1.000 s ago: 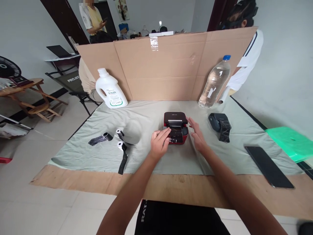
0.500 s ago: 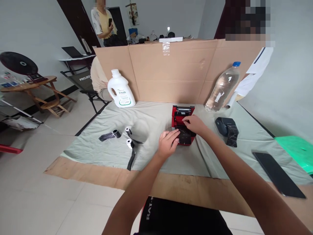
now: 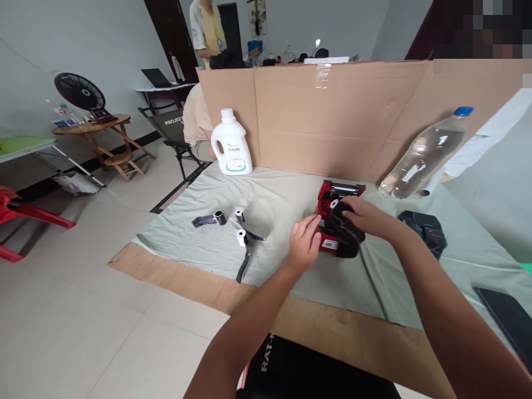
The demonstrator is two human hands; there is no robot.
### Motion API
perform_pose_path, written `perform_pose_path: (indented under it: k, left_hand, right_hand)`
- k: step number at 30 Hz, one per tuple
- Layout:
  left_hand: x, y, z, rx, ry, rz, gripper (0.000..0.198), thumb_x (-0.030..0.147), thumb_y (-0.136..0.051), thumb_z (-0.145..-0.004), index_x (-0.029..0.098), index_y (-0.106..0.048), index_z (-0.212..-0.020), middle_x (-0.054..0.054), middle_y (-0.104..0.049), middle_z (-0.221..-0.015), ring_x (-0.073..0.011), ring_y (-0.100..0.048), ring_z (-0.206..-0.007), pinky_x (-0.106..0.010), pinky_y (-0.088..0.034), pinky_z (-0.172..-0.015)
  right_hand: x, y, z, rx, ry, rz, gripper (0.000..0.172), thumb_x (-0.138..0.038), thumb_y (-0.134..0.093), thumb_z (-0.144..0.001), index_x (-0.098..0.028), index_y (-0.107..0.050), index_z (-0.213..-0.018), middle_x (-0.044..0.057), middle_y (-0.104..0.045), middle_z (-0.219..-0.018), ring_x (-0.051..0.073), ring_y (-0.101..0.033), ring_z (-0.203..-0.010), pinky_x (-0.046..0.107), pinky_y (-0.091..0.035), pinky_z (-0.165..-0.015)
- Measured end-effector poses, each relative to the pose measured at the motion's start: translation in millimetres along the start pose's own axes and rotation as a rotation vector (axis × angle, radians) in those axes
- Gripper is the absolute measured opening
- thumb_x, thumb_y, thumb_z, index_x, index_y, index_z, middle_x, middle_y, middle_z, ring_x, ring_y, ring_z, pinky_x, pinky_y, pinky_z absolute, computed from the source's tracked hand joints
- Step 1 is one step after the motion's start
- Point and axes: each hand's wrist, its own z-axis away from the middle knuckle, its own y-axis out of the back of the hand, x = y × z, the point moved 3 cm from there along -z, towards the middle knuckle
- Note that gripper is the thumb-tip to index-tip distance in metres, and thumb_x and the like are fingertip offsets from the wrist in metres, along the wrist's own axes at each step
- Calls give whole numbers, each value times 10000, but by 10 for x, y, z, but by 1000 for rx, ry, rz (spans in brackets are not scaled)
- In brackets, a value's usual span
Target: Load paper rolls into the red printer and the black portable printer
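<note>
A small red and black device [image 3: 330, 244] stands on the cloth with its lid up. My right hand [image 3: 366, 217] grips a black roll [image 3: 344, 228] with a white core end, tilted over the device's opening; a dark strip hangs from it past the front edge. My left hand [image 3: 305, 242] rests against the device's left side, fingers somewhat apart, holding nothing visible. To the left lie a dark roll with a strip [image 3: 219, 217] and two white-ended rolls with black tails, one farther back [image 3: 240, 215] and one nearer [image 3: 241, 238].
A white jug [image 3: 233, 147] and a leaning clear bottle [image 3: 426, 155] stand before a cardboard screen [image 3: 324, 122]. On the right are a black device [image 3: 424, 230] and a dark flat tablet [image 3: 507, 316]. People are behind the screen.
My right hand has taken hold of the black roll and raised it out of the red device. My left hand has moved to the device's side. The view has turned left.
</note>
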Motion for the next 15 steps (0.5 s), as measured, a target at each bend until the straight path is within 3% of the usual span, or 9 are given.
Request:
perform_pose_path:
  k: [3,6,10,12,15]
  left_hand:
    - [-65,-5,-21,61,77,70,468,319,-331,-1070,188,-512,-1482,-154,-604,-1395,-277,-562,-1290,-454,-472,-1097]
    - [-132,-23,-29,124,132,117,419,322,-345,-1067,172,-590,-1372,-162,-629,-1318,-292,-583,-1220,-471,-498,-1053]
    - [-190,-62,-29,116,176,98,373,338,-387,-1061,191,-609,-1322,-149,-643,-1280,-302,-596,-1207,-489,-503,-1059]
    - [-206,-98,-37,84,174,80,365,323,-406,-1051,189,-614,-1318,-150,-646,-1294,-313,-600,-1221,-511,-505,-1074]
    - [-229,-188,-48,13,186,51,330,308,-453,-1033,175,-675,-1238,-167,-685,-1240,-338,-622,-1204,-516,-541,-1042]
  right_hand:
    - [-377,140,-12,91,91,-166,299,-409,-597,-906,-270,-707,-1147,76,-727,-1048,329,-678,-1003,550,-547,-945]
    - [-825,3,-335,127,125,-342,352,-381,-620,-911,-274,-690,-1238,55,-733,-1080,283,-689,-979,484,-566,-927]
    - [-1322,-557,-1096,110,164,-320,376,-205,-622,-872,-194,-667,-1245,83,-719,-1123,273,-686,-1010,463,-551,-964]
    - [-1516,-915,-1477,100,182,-146,399,-129,-589,-867,-156,-658,-1259,125,-683,-1203,299,-648,-1113,478,-504,-1037]
    - [-1722,-1491,-1887,-36,195,159,425,-69,-568,-868,-125,-642,-1283,186,-599,-1298,336,-572,-1219,458,-469,-1062]
